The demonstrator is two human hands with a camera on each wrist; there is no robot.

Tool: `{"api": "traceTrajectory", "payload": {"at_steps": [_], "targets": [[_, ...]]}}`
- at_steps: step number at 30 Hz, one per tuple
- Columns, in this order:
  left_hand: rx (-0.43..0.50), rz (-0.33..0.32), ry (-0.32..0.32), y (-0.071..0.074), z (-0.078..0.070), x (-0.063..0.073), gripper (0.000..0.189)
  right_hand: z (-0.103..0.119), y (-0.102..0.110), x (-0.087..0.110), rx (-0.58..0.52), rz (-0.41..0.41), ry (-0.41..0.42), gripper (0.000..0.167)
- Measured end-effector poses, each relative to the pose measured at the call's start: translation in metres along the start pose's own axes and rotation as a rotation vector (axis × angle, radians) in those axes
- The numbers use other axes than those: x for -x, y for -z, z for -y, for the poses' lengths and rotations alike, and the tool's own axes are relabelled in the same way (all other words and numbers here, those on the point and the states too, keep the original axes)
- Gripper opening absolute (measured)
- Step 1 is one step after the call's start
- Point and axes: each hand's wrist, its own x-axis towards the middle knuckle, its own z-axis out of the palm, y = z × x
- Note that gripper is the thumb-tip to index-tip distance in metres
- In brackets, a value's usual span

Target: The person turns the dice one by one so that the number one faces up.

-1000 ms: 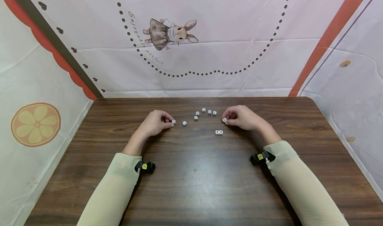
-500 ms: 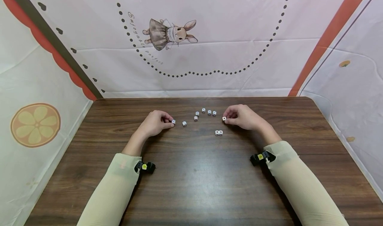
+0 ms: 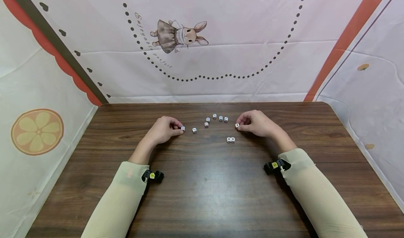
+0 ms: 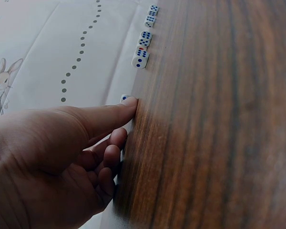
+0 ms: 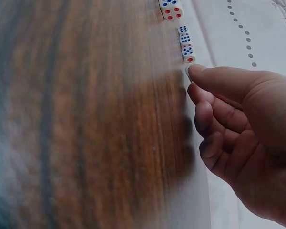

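My left hand [image 3: 162,130] pinches a white die [image 3: 182,128] between thumb and fingers, low over the table. In the left wrist view the thumb hides most of that die [image 4: 125,98]. On the other side, my right hand [image 3: 256,123] pinches another die [image 3: 237,125], a single pip facing up. Only a sliver of it shows past the thumb in the right wrist view. Just right of the left hand lies a loose die [image 3: 194,130]. Nearest the right hand is a die [image 3: 226,119] at the end of a loose arc of several dice.
Two dice [image 3: 230,140] stand side by side, nearer the person than the arc. Further dice [image 3: 206,124] sit mid-table between the hands. The brown wooden table [image 3: 205,196] meets a printed cloth backdrop [image 3: 236,48] at its far edge. Each wrist wears a small black camera [image 3: 153,176].
The die in my right hand has turned slightly, and that hand has shifted a little. My left hand and the loose dice stay where they were.
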Motion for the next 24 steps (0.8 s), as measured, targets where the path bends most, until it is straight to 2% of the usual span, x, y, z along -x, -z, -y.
{"api": "traceTrajectory", "payload": {"at_steps": [13,24], "targets": [[0.001,0.0,0.004,0.0003,-0.0003,-0.0001,0.01,-0.0008,0.0007,-0.0007,0.009,0.022,-0.02,0.01],[-0.007,0.005,0.002,0.0008,-0.0002,-0.0005,0.011,-0.0018,0.001,0.0004,0.018,0.01,-0.043,0.013]]}}
